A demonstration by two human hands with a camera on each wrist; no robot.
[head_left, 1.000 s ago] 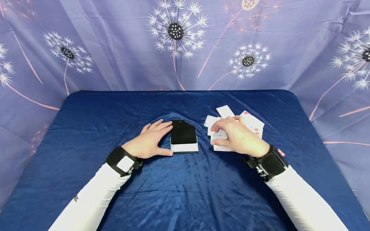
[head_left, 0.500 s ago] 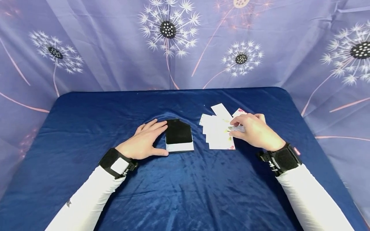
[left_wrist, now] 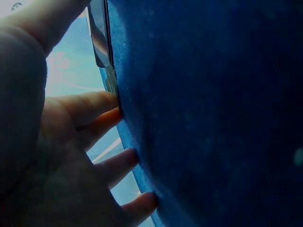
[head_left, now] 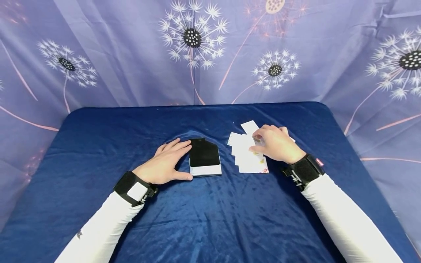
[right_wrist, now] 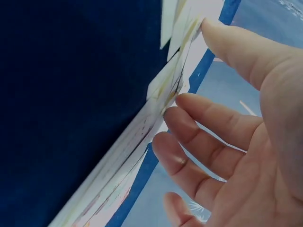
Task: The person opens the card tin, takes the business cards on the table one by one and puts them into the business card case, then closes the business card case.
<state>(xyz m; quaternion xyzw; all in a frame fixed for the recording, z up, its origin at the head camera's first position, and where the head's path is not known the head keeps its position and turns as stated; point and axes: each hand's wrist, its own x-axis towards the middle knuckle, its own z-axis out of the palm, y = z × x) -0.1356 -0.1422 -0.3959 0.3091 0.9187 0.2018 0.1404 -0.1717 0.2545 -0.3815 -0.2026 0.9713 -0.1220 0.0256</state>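
Centrally, flat black-and-white object (head_left: 204, 154), left hand (head_left: 163, 166) touches its left edge with fingers extended and spread, right hand (head_left: 277, 144) half-curled over overlapping white cards (head_left: 241, 149) at right, thumb and fingertips apart, grip on any card indeterminate, blue-covered table (head_left: 197, 219) beneath.

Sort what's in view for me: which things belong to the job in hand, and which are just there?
Likely part of the job:
- black-and-white case, left hand at its left edge
- spread white cards, right hand over them

Just there:
- blue cloth underneath
- dandelion-print curtain behind
- black wrist straps, worn
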